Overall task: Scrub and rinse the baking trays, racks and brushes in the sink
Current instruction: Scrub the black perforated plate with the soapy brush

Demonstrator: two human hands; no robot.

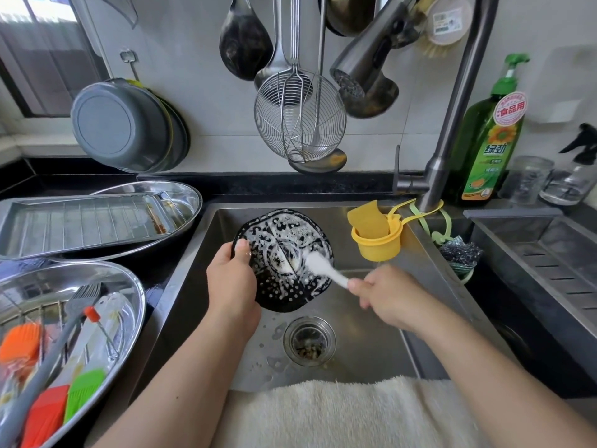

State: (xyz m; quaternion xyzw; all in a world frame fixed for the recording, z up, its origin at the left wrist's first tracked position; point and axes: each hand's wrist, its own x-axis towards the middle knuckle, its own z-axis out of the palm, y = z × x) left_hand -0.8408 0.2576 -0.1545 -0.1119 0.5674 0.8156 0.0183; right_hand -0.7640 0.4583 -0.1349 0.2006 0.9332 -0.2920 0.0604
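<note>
A round black perforated tray [287,289], covered in white suds, stands tilted in the steel sink [361,347]. My left hand [231,279] grips its left rim. My right hand [387,295] holds a white brush [323,265] by the handle, its head against the middle of the tray. On the left counter an oval steel tray [129,279] holds a wire rack [26,318] and orange, red and green silicone brushes [84,392]. Behind it a rectangular baking tray [80,221] with a rack lies in another oval tray.
The faucet [365,72] hangs above the sink. A yellow sponge holder [376,244] sits at its right rim, a green soap bottle [487,140] behind. The drain strainer [309,341] lies below the tray. A towel [339,415] covers the front edge. Ladles and a skimmer [300,121] hang on the wall.
</note>
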